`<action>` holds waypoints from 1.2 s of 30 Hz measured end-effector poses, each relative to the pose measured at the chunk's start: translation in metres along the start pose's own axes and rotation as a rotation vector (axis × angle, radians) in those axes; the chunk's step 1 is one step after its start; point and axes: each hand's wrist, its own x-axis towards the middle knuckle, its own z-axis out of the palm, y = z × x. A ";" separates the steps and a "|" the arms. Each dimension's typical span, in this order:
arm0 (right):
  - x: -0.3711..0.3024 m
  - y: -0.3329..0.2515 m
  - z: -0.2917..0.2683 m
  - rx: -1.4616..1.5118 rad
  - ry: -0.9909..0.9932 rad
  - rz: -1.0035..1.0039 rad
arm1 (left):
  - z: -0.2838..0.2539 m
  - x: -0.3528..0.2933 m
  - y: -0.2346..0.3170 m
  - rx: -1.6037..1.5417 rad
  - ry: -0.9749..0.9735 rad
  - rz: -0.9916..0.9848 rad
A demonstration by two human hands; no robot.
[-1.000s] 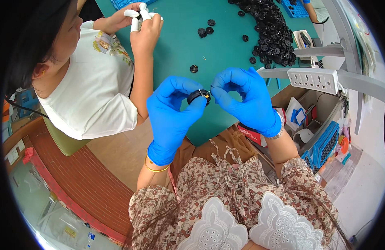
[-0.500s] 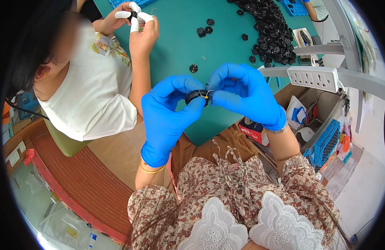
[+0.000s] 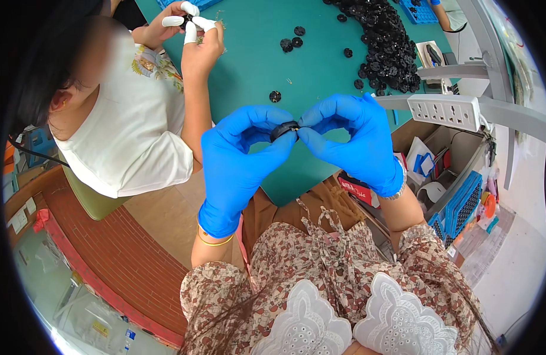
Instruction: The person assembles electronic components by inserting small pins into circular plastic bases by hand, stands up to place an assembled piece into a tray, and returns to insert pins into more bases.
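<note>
In blue gloves, both my hands meet over the near edge of the green table. My left hand (image 3: 237,157) pinches a small round black plastic part (image 3: 282,129) between thumb and forefinger. From the other side, my right hand (image 3: 359,142) closes thumb and forefinger at the part's right edge, where a tiny yellow bit shows. Fingertips cover much of the part and whatever thin piece lies between them. One more round black part (image 3: 275,96) lies on the table just beyond my left hand.
A large heap of black parts (image 3: 391,53) covers the far right of the green table (image 3: 249,65), with several loose ones nearby. At left, a co-worker in white finger covers (image 3: 190,26) handles a similar part. A power strip (image 3: 443,112) sits on a metal frame at right.
My right fingertips have come against the round part's edge. The part has turned, and the thin wire ends seen before are now mostly covered.
</note>
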 end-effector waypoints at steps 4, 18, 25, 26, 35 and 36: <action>0.000 0.002 -0.001 0.029 -0.017 0.008 | -0.001 0.002 -0.002 0.002 -0.011 -0.003; 0.006 0.006 -0.005 0.150 -0.120 0.090 | -0.007 0.007 -0.007 -0.038 -0.022 -0.065; 0.007 0.007 -0.003 0.101 -0.100 0.124 | -0.007 0.007 -0.006 -0.025 -0.016 -0.025; 0.007 0.007 -0.002 0.052 -0.083 0.088 | -0.008 0.007 -0.006 -0.021 -0.020 -0.037; 0.009 0.008 0.001 -0.025 -0.087 0.052 | -0.011 0.008 -0.006 0.045 -0.044 -0.058; 0.010 0.008 0.000 -0.047 -0.088 0.065 | -0.012 0.008 -0.006 0.055 -0.055 -0.060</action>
